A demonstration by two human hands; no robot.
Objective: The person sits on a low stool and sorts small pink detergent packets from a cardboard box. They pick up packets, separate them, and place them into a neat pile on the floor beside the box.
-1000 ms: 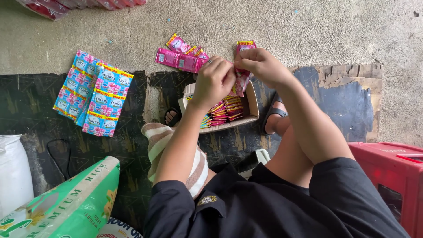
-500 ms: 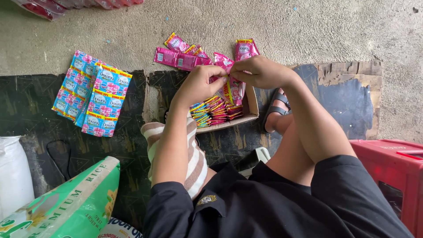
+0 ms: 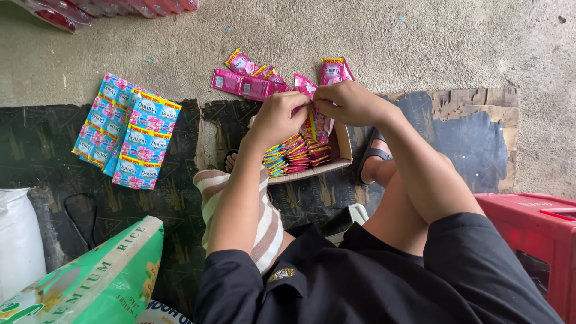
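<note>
My left hand (image 3: 277, 118) and my right hand (image 3: 350, 102) both pinch a strip of pink sachets (image 3: 316, 122) held upright between them, above a small cardboard box (image 3: 341, 157). The box holds several folded strips of pink and multicoloured sachets (image 3: 295, 155). Loose pink sachet strips (image 3: 247, 81) lie on the concrete just beyond my hands. More pink sachets (image 3: 335, 70) lie behind my right hand.
Blue sachet strips (image 3: 127, 137) lie spread on the dark mat (image 3: 36, 162) at left. A green rice sack (image 3: 90, 279) and a white sack (image 3: 20, 240) sit at bottom left, a red plastic crate (image 3: 537, 234) at right. Red packets (image 3: 102, 9) lie at top left.
Both hands came closer together and lower over the box, and the pink strip now hangs between them. A second earlier my right hand held it higher.
</note>
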